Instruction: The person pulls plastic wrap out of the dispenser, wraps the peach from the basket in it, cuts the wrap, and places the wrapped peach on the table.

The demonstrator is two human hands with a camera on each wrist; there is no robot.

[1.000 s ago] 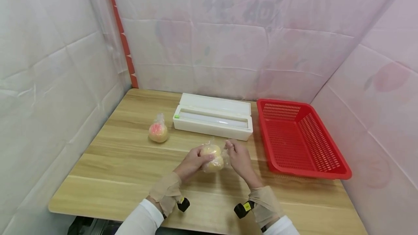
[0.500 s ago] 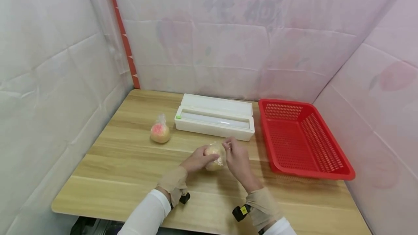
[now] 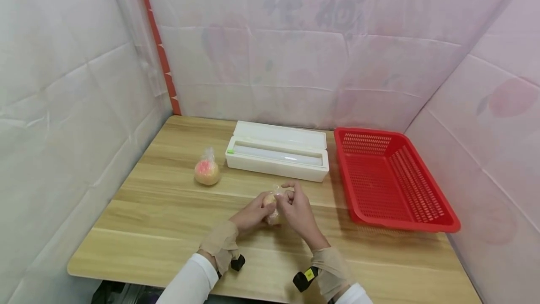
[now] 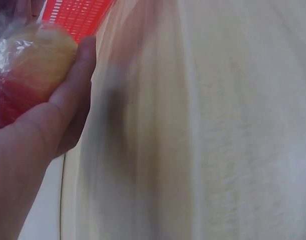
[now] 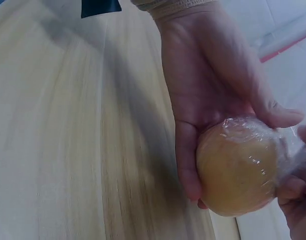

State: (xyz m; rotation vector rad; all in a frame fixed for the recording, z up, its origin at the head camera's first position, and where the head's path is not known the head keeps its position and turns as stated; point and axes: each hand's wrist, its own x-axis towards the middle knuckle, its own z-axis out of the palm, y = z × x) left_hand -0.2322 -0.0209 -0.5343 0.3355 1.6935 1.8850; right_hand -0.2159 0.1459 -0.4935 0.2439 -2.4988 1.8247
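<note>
My left hand (image 3: 250, 212) holds a round yellow-and-red fruit (image 5: 237, 172) wrapped in clear cling film, just above the table. In the left wrist view its red side faces the palm and the film (image 4: 10, 52) lies crinkled over it. My right hand (image 3: 296, 211) is right against the fruit, on its right side. Its fingertips (image 5: 293, 189), at the edge of the right wrist view, pinch gathered film (image 5: 292, 150) drawn out from the fruit. A second wrapped fruit (image 3: 206, 172), pink on top with a twisted film tail, stands on the table to the left.
Behind my hands a white cling film box (image 3: 276, 167) lies with its lid raised and a roll inside. At the right stands a red plastic basket (image 3: 398, 226) with slotted walls. White sheeting (image 3: 295, 60) encloses the wooden table (image 3: 160, 229) at the back and sides.
The right hand has moved left and closer, from beside the fruit to right against it. The left hand has turned the fruit. Box, basket and second fruit stay in place.
</note>
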